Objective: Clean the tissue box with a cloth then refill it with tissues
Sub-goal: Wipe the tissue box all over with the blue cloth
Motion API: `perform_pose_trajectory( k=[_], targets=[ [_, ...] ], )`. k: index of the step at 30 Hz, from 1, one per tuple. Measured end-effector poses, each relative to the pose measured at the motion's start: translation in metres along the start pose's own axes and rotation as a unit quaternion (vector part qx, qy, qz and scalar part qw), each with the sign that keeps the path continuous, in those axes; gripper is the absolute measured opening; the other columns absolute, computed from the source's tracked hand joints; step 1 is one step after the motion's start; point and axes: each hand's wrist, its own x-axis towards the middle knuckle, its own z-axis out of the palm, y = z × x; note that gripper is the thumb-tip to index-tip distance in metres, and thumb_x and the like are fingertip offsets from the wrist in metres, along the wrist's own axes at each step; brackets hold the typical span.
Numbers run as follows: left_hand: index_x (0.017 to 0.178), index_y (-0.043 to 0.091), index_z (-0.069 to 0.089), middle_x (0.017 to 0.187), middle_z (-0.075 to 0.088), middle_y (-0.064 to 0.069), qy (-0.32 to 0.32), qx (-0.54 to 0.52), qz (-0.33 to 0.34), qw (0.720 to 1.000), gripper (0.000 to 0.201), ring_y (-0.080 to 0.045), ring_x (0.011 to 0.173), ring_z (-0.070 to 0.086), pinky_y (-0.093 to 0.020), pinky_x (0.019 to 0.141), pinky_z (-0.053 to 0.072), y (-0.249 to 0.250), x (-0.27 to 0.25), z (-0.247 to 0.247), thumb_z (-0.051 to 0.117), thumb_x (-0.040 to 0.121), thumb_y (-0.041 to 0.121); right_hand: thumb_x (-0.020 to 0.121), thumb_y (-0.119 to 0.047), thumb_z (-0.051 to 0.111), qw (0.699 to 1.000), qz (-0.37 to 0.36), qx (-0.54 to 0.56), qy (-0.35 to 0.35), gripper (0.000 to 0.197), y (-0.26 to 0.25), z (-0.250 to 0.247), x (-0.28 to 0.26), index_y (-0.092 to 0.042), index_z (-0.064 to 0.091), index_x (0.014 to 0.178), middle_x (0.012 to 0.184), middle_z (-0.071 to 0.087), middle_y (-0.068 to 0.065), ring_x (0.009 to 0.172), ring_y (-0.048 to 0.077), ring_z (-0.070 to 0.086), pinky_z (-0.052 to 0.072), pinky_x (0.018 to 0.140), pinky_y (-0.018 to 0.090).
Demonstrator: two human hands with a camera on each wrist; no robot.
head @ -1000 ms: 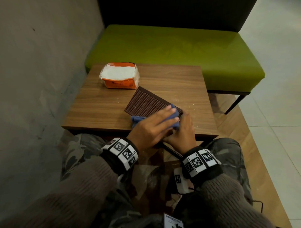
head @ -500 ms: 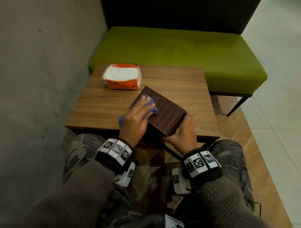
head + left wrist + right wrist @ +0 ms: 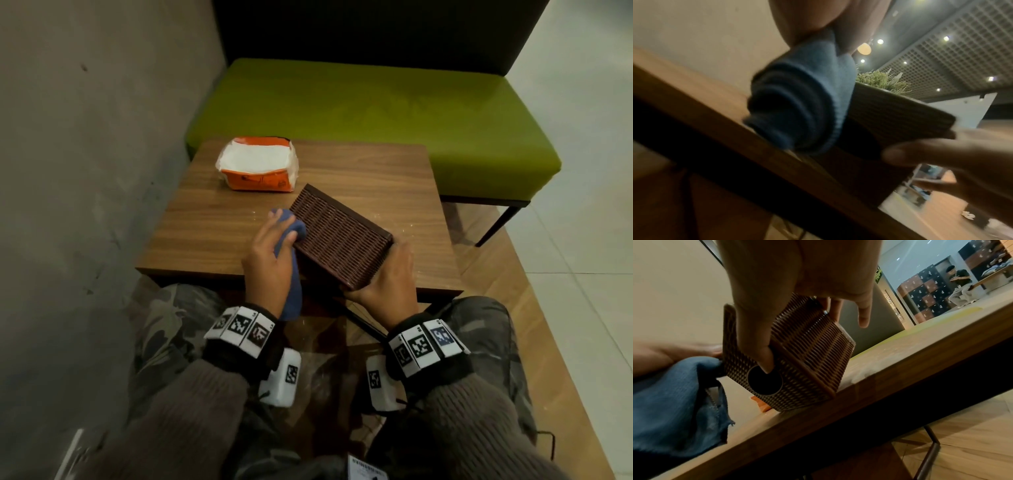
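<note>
A green bench [image 3: 376, 113] stands behind a small wooden table [image 3: 212, 219], and a grey wall [image 3: 85, 154] is on the left side. On the far left part of the table lies an orange pack of tissues [image 3: 258, 168], open on top so the white tissues show.

The brown woven tissue box [image 3: 339, 240] is at the near edge of the table, tilted, with one lower edge on the wood. From the right wrist view, its face with the round hole [image 3: 765, 381] is turned toward the person.

The right hand [image 3: 387, 277] holds the near right corner of the box; the thumb tip is at the rim of the hole and the other fingers are curled around the far side. The left hand [image 3: 270, 260] grips a blue cloth [image 3: 291, 274] with curled fingers and presses it against the left side of the box. One end of the cloth hangs down past the table edge.
</note>
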Motion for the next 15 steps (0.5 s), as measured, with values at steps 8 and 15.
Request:
perform_pose_trajectory(
  k=[8, 15],
  targets=[
    [0.119, 0.004, 0.062, 0.133, 0.054, -0.014, -0.231, 0.055, 0.252, 0.938, 0.033, -0.020, 0.130, 0.043, -0.027, 0.110, 0.033, 0.037, 0.006, 0.030, 0.051, 0.089, 0.014, 0.043, -0.031, 0.092, 1.000, 0.008, -0.023, 0.008, 0.109, 0.004, 0.004, 0.003, 0.005, 0.038, 0.132, 0.122, 0.047, 0.019, 0.114, 0.033, 0.046, 0.040, 0.098, 0.044],
    [0.118, 0.002, 0.063, 0.132, 0.054, -0.019, -0.265, 0.061, 0.335, 0.902, 0.032, -0.029, 0.127, 0.049, -0.033, 0.108, 0.036, 0.052, 0.011, 0.055, 0.054, 0.089, 0.013, 0.055, -0.048, 0.075, 0.998, 0.038, -0.017, -0.038, 0.108, 0.007, 0.007, 0.005, 0.001, 0.032, 0.141, 0.136, 0.043, 0.018, 0.127, 0.032, 0.042, 0.035, 0.105, 0.039]
  ],
)
